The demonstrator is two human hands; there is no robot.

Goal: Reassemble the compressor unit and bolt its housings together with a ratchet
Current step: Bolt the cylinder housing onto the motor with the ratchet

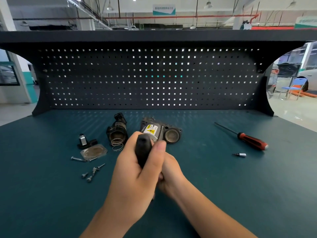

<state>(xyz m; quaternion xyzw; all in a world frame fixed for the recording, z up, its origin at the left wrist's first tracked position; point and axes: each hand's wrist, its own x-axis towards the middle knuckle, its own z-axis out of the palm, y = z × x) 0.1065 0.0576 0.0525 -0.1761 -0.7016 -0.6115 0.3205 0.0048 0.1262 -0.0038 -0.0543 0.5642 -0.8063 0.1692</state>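
Note:
My left hand [137, 172] grips a black tool handle [143, 150] held up over the bench, with a thin metal shaft [160, 133] rising beside it. My right hand [169, 174] sits curled close behind the left, mostly hidden; what it grips is not visible. Behind the hands lies the silver compressor body [154, 129] with a yellow warning label and a round end cap [172, 136]. A black housing [117, 131] with a coil spring [117, 144] at its mouth stands to the left. A flat cover plate [94, 152] and several loose bolts [93, 170] lie at the front left.
A small black-and-silver fitting [83, 140] stands left of the plate. A red-handled screwdriver [248, 139] and a small socket bit [240, 154] lie on the right of the green bench [223, 186]. A perforated back panel [154, 78] closes off the rear.

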